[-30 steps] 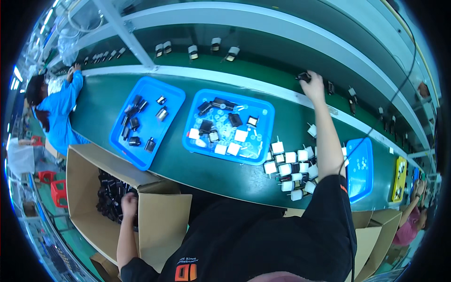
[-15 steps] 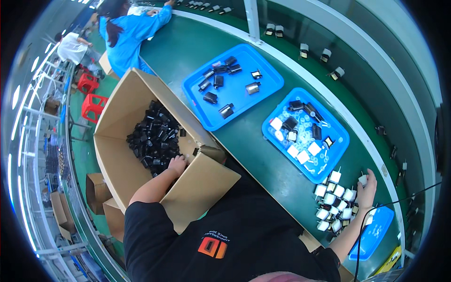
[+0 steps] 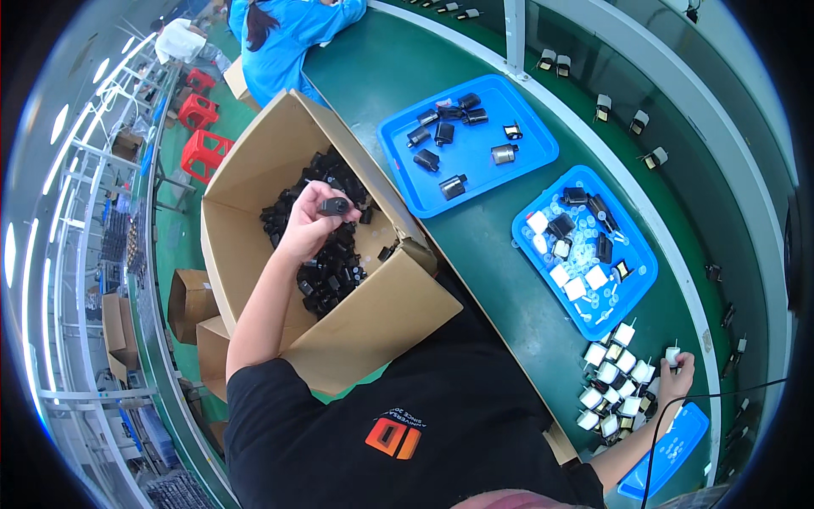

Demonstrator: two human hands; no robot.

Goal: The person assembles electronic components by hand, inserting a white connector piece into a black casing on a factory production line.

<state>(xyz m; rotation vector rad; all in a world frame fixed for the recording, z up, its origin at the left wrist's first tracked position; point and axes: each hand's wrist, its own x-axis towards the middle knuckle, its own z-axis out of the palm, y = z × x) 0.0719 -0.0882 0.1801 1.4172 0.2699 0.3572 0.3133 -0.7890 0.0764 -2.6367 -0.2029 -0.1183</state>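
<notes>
My left hand (image 3: 310,224) is raised over the open cardboard box (image 3: 373,327), its fingers closed on a black plastic housing (image 3: 334,206). Beneath it, many similar black housings (image 3: 326,293) fill the bottom of the box. On the right, my right hand (image 3: 678,379) grips a small white part (image 3: 672,355) with a thin pin pointing up. That hand is beside a heap of white-and-black parts (image 3: 612,382) on the green bench (image 3: 475,246).
One blue tray (image 3: 475,188) carries several black housings; another blue tray (image 3: 585,329) holds clear discs, white blocks and black pieces. A smaller blue tray (image 3: 636,483) lies near my right forearm. A black cable (image 3: 721,395) crosses that forearm. Parts line the conveyor (image 3: 585,136); a co-worker in blue (image 3: 284,51) stands far left.
My left hand has risen out of the pile with a black housing in it. My right hand still holds the white part beside the heap. The whole view has shifted slightly.
</notes>
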